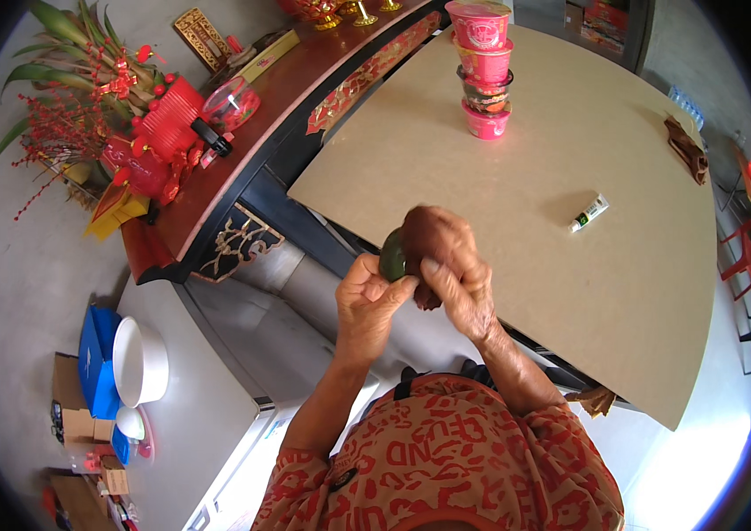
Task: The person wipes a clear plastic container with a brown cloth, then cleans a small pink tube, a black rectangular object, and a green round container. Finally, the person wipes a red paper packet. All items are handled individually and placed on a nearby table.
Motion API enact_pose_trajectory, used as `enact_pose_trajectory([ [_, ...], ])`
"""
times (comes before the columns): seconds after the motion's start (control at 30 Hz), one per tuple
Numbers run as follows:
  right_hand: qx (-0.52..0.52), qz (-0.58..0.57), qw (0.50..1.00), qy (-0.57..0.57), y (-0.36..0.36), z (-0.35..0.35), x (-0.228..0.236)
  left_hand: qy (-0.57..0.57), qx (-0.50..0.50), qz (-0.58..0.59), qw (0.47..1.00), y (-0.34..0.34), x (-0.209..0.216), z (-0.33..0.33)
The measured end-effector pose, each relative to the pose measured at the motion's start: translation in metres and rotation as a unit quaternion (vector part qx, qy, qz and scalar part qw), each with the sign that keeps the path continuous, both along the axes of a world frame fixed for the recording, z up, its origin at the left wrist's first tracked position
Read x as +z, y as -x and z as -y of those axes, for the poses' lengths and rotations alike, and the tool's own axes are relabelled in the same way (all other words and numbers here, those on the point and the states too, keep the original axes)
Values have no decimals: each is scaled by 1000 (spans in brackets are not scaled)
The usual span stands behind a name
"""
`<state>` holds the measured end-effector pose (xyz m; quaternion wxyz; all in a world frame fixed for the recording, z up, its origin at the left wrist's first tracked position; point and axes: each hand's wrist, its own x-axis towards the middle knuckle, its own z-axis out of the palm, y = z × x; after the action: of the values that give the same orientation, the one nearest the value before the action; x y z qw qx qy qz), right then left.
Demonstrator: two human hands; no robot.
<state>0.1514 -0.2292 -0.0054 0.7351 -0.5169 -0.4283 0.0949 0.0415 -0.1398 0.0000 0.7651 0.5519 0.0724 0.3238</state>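
Observation:
My left hand [365, 305] pinches a dark green, smooth, rounded object [390, 255] between thumb and fingers, in front of my body near the table edge. Its exact kind cannot be made out. Against its right side my right hand [462, 274] grips a dark brown, soft-looking piece of cloth or leather [424, 237]. The brown piece covers part of the green object, and a lower end of it hangs below my right thumb. Both hands are closed and close together. A small white and green squeeze tube [589, 213] lies on the table to the right.
The beige table [605, 310] stretches ahead and right. Stacked pink instant-noodle cups [486, 62] stand at its far side; a crumpled brown piece [687, 152] lies at its right edge. To the left are a dark red altar table [260, 115], red decorations and a white basin [140, 361].

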Motion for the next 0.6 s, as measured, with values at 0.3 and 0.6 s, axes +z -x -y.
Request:
enact_pose_trajectory([
  [0.3,20,-24,999,-10,-6,-2,2,3,-5,5,1000,3,-2,6],
  [0.6,4,-25,1000,-7,10,-10,-19,192,-13,32,981,6,8,-1],
])
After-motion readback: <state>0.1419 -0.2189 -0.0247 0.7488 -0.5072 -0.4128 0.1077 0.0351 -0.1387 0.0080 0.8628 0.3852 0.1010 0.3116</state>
